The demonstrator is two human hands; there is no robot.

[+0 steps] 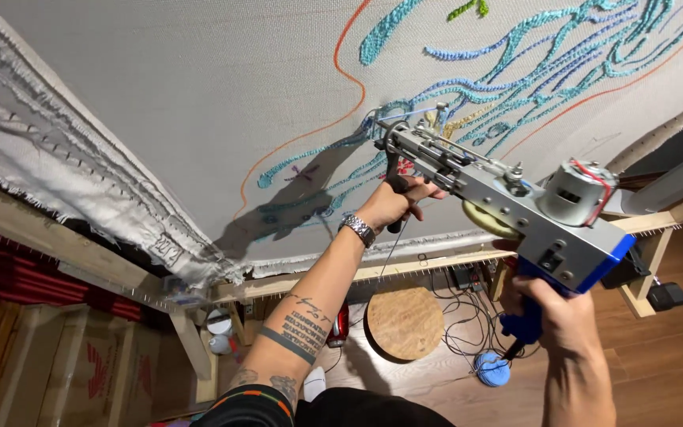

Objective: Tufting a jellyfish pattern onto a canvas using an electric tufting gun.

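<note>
Nearest, the right hand [551,316] is closed around the blue handle of a tufting gun [507,202]. Farther up, the left hand [393,203] is wrapped around the gun's black front grip. Beyond both, the gun's tip presses against a stretched grey cloth [199,95] bearing teal and blue yarn lines [515,55].

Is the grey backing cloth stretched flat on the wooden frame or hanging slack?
Stretched flat: the cloth lies smooth, its frayed edge hooked over the wooden frame.

cloth [199,87] ahead, open room below frame [310,281]
</note>
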